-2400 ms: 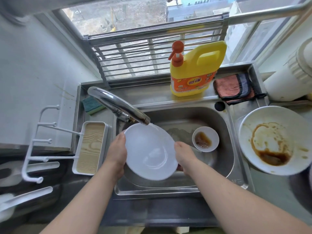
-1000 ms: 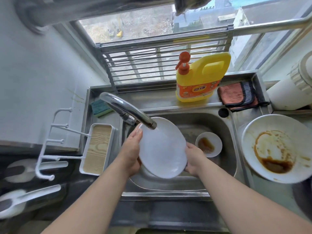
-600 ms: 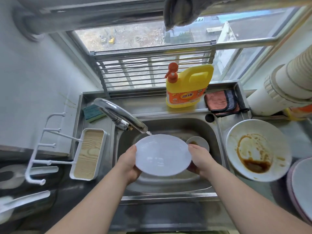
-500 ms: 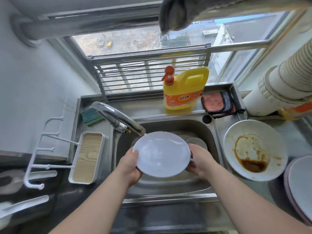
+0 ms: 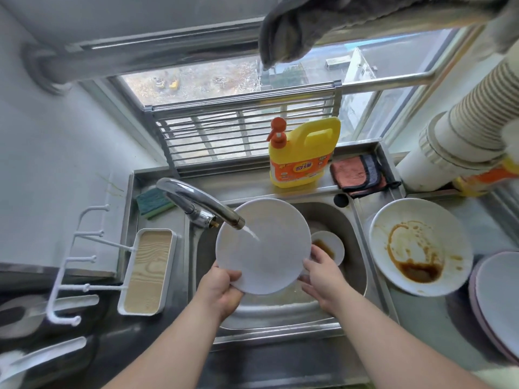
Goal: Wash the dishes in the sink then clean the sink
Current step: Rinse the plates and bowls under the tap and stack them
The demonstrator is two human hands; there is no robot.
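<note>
The rinsing step was in hand: the white plate (image 5: 264, 245) was held tilted over the sink (image 5: 356, 248), water from the faucet (image 5: 196, 203) striking its face. The left hand (image 5: 220, 290) pinched its rim at seven o'clock; the right hand (image 5: 323, 273) gripped it at four. Next would likely come the stained small dish (image 5: 328, 247) at three o'clock, then the sauce-smeared plate (image 5: 421, 248) on the surface beyond.

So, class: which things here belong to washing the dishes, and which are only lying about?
In the job: white plate, left hand, right hand, tap, sink, small stained dish, stained plate, detergent bottle, sponge.

Lying about: hook rack, wood-grain tray, paper cups.
</note>
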